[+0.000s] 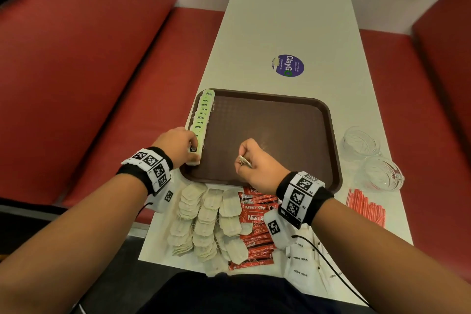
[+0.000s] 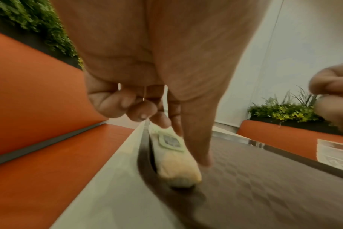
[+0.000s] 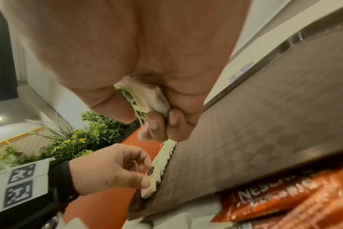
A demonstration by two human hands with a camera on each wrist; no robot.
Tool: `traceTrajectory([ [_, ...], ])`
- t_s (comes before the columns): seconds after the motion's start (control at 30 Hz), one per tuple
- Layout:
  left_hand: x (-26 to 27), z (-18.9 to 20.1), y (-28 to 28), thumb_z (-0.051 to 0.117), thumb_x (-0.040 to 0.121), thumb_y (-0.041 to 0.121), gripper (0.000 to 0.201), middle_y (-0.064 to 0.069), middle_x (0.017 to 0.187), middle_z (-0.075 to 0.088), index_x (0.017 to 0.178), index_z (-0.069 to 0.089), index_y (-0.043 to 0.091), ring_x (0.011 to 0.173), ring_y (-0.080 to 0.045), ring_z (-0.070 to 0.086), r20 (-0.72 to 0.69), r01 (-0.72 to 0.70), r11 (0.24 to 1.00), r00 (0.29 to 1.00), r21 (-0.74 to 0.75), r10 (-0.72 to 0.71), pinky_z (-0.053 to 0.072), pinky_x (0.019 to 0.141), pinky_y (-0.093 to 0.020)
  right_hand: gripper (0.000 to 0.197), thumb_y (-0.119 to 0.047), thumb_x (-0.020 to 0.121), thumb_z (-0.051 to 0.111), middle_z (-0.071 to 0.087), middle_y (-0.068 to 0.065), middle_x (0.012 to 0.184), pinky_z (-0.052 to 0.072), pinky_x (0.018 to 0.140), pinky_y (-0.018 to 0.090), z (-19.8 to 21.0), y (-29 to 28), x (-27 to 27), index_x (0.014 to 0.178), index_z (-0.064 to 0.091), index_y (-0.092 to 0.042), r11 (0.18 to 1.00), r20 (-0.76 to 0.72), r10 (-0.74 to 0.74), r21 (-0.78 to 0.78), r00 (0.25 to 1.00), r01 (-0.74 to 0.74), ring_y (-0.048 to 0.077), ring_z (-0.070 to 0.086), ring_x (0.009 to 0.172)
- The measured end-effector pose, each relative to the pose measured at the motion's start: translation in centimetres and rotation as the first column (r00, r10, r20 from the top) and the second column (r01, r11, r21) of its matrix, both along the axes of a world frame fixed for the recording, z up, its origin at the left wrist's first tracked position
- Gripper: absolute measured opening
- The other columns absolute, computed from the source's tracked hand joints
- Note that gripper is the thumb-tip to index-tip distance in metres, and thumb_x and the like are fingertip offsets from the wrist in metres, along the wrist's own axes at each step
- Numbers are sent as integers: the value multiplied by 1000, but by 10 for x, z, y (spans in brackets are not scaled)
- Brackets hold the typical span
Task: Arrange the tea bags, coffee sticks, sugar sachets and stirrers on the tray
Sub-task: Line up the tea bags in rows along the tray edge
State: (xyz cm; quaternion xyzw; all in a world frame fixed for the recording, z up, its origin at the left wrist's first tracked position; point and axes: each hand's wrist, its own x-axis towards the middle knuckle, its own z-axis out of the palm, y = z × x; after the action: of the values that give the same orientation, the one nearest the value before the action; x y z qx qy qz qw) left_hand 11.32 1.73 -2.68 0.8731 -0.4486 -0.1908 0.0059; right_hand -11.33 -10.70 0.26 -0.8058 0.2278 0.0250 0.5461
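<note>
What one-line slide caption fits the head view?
Left hand sets a tea bag onto the tray row; right hand holds more.

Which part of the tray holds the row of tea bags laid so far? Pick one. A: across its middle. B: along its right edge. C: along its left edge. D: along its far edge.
C: the row of tea bags runs along the left edge of the brown tray, with the left hand on its nearest bag, while the tray's middle and right side are bare.
</note>
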Motion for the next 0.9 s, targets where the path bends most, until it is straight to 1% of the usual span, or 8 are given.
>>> traceTrajectory([
  [0.23, -4, 0, 4, 75, 81, 47, 28, 9, 102, 55, 101, 64, 31, 96, -14, 56, -26, 74, 997, 997, 32, -73, 48, 82, -33, 13, -15, 95, 53, 59, 10, 76, 43, 58, 35, -3, -4, 3, 85, 46, -16, 995, -54, 43, -89, 998, -48, 18, 49, 61],
  [0.37, -23, 23, 8, 68, 88, 48, 19, 15, 90, 60, 95, 69, 31, 81, 0, 55, -134, 134, 937, 973, -323, -186, 46, 75, -26, 5, -22, 100, 56, 68, -1, 81, 52, 62, 28, -4, -2, 6, 95, 54, -21, 992, -64, 70, -104, 995, -76, 8, 63, 66],
  [0.43, -40, 38, 11, 73, 84, 46, 19, 15, 84, 63, 95, 71, 31, 73, -2, 55, -257, 140, 870, 922, -472, -288, 43, 66, -18, 6, -26, 99, 59, 66, -5, 83, 51, 62, 26, -5, -1, 7, 95, 54, -25, 983, -51, 88, -159, 995, -95, 9, 63, 72],
  [0.5, -51, 45, 14, 76, 81, 46, 19, 15, 83, 64, 95, 70, 35, 70, -12, 56, -313, 162, 838, 878, -521, -363, 47, 62, -24, 11, -31, 98, 61, 65, -5, 83, 49, 62, 26, -6, 2, 9, 92, 55, -25, 974, -40, 105, -197, 994, -111, 10, 61, 73],
  [0.6, -59, 43, 15, 75, 86, 34, 9, 16, 80, 63, 94, 72, 31, 70, -9, 56, -253, 216, 815, 881, -537, -400, 48, 64, -25, 18, -35, 95, 65, 65, -1, 85, 49, 66, 32, -7, 5, 13, 91, 56, -20, 969, -33, 124, -210, 992, -128, 14, 60, 75],
  [0.7, -56, 43, 17, 73, 89, 27, 2, 18, 71, 63, 90, 72, 27, 66, -3, 57, -284, 98, 823, 911, -560, -301, 43, 63, -15, 29, -36, 86, 76, 59, -8, 86, 45, 64, 24, -8, 7, 14, 97, 52, -23, 975, -55, 105, -193, 993, -114, 6, 55, 73],
  [0.77, -48, 42, 21, 71, 90, 27, 4, 15, 71, 66, 88, 69, 29, 65, -3, 58, -320, -32, 827, 930, -561, -181, 44, 64, -17, 42, -35, 81, 81, 62, -7, 94, 48, 68, 25, -13, 6, 11, 107, 52, -22, 976, -99, 126, -168, 987, -141, 5, 57, 75],
  [0.9, -20, 34, 29, 68, 92, 27, 3, 11, 77, 70, 89, 68, 26, 71, -5, 61, -303, -200, 875, 951, -442, 64, 43, 66, -20, 43, -35, 76, 85, 61, -14, 101, 38, 65, 12, -18, 8, 0, 110, 63, -24, 907, -236, 293, -238, 927, -347, -3, 52, 75],
])
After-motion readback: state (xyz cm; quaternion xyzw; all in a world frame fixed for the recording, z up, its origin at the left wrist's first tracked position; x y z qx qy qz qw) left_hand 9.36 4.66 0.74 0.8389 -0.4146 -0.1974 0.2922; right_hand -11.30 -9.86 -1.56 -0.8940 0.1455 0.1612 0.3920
